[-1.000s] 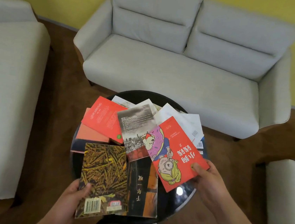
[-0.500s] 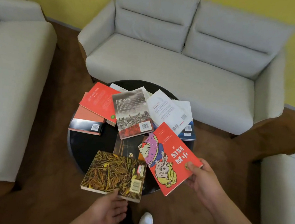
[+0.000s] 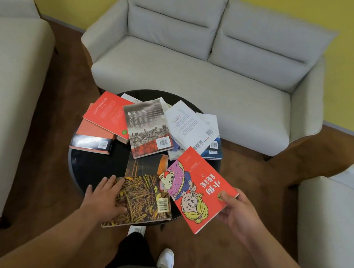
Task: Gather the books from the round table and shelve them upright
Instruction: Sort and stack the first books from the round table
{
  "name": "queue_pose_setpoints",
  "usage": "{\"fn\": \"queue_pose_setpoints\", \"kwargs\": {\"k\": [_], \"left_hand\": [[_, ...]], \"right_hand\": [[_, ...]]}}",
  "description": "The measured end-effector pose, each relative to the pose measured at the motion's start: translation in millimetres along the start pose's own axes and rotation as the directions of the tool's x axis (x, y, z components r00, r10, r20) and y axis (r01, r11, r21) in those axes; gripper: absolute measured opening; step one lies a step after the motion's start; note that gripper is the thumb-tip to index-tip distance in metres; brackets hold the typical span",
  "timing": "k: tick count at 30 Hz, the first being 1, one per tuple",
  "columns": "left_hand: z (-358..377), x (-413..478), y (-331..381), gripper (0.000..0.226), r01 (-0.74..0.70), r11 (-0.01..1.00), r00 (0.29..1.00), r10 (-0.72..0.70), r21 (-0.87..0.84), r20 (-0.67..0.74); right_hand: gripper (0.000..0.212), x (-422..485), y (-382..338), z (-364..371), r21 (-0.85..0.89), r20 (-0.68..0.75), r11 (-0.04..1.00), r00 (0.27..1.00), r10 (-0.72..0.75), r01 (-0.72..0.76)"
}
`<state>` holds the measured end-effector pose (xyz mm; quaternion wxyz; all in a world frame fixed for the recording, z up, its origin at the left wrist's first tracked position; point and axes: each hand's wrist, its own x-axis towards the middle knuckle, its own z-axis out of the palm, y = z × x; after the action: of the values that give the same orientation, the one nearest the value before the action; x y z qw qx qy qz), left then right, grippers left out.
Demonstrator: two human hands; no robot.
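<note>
The right hand [image 3: 236, 215] pinches the red book's [image 3: 198, 191] near corner, its length running up-left over the desk [image 3: 93, 164]. The left hand [image 3: 104, 198] lies flat, fingers spread, on the wheat-cover book [image 3: 142, 200] overhanging the near rim; that book touches the red one, so stacking them looks closest.

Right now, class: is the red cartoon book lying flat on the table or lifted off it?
Lifted. The right hand grips the red cartoon book by its corner, tilted, with its near end hanging past the table edge.
</note>
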<state>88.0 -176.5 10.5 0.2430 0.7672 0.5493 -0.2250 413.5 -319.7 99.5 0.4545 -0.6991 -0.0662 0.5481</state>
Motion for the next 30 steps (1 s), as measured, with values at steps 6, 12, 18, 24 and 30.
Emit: {"fn": "queue_pose_setpoints", "kwargs": {"k": [6, 12, 18, 24, 30], "left_hand": [[18.2, -11.4, 16.8, 0.124, 0.241, 0.970, 0.970, -0.240, -0.014, 0.048], [28.6, -14.4, 18.9, 0.064, 0.204, 0.932, 0.978, -0.183, -0.299, 0.096], [31.1, -11.6, 4.0, 0.031, 0.106, 0.895, 0.992, -0.066, -0.432, 0.107], [39.5, -10.3, 2.7, 0.047, 0.263, 0.630, 0.965, -0.182, -0.731, 0.190], [34.4, -14.4, 6.9, 0.056, 0.292, 0.507, 0.956, -0.179, -0.811, 0.233]], "right_hand": [[0.024, -3.8, -21.1, -2.6, -0.082, -0.018, 0.992, 0.995, -0.099, 0.097], [0.033, -1.8, -34.4, 3.7, -0.189, -0.029, 0.973, 0.990, -0.141, 0.133], [0.033, 6.5, -46.6, 26.2, -0.308, -0.001, 0.944, 0.992, -0.124, 0.117], [0.011, 23.2, 5.5, 49.8, -0.060, 0.108, 0.977, 0.971, 0.211, -0.206], [0.028, 27.4, 73.8, 67.7, -0.668, 0.225, 0.719, 0.868, 0.442, -0.193]]}}
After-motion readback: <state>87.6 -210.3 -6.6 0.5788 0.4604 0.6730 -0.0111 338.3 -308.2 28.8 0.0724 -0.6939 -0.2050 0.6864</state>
